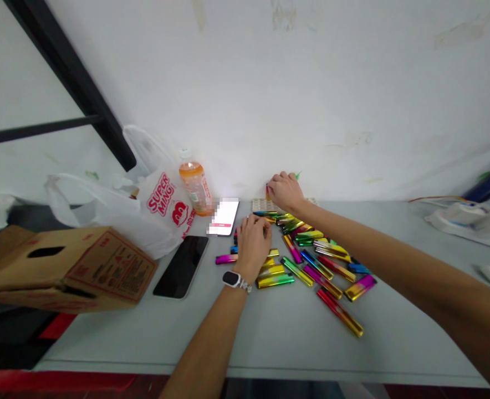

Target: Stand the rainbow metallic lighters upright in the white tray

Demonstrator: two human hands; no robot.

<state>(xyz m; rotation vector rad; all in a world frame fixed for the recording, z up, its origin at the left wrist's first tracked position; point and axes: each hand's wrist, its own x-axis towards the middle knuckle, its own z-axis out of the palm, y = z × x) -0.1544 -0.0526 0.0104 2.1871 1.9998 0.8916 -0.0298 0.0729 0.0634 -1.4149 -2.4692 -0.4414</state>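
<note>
Shiny two-tone lighters [297,271] lie in a loose heap on the grey table. At the back, a beige holder [264,205] with a grid of holes stands near the wall. My right hand [285,191] is over this holder, its fingers closed around an upright red-gold lighter [267,193], mostly covered by the hand. My left hand [253,241], wearing a watch [231,279], rests at the heap's left side with fingers curled down. Beneath it, a purple-and-yellow lighter [226,259] sticks out. What its fingertips grip is hidden.
Left of the heap lie a black phone [181,267] and a lit phone [225,216]. An orange drink bottle [195,185], a white plastic bag [162,208] and a cardboard box [107,271] stand farther left. A white power strip [469,224] lies at right.
</note>
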